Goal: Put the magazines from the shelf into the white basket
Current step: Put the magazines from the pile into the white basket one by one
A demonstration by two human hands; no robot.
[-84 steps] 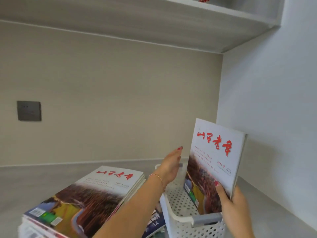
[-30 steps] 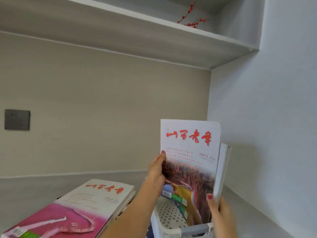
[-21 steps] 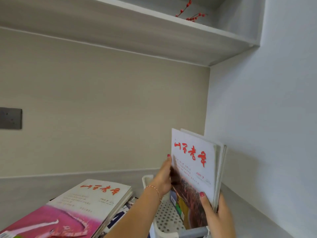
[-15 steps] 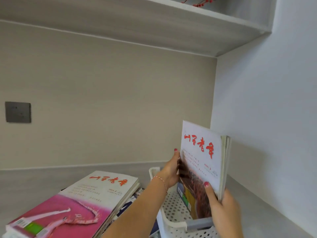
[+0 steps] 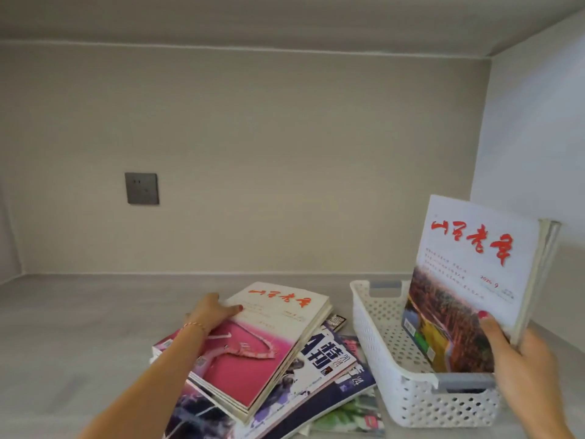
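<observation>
We look into a pale alcove closed on three sides. Its back wall (image 5: 285,153) is a flat beige-grey panel with a faint horizontal grain, and a thin light seam runs along its top where it meets the underside of an upper board (image 5: 253,17). A dark grey square socket plate (image 5: 141,188) sits on the back wall, left of centre, with small slots near its top. To our right a white side wall (image 5: 535,137) catches brighter, cooler light than the rest. The lower surface (image 5: 79,327) is a light grey board with a soft wood grain, meeting the back wall in a straight line. At far left a sliver of another side wall (image 5: 8,232) closes the corner.
</observation>
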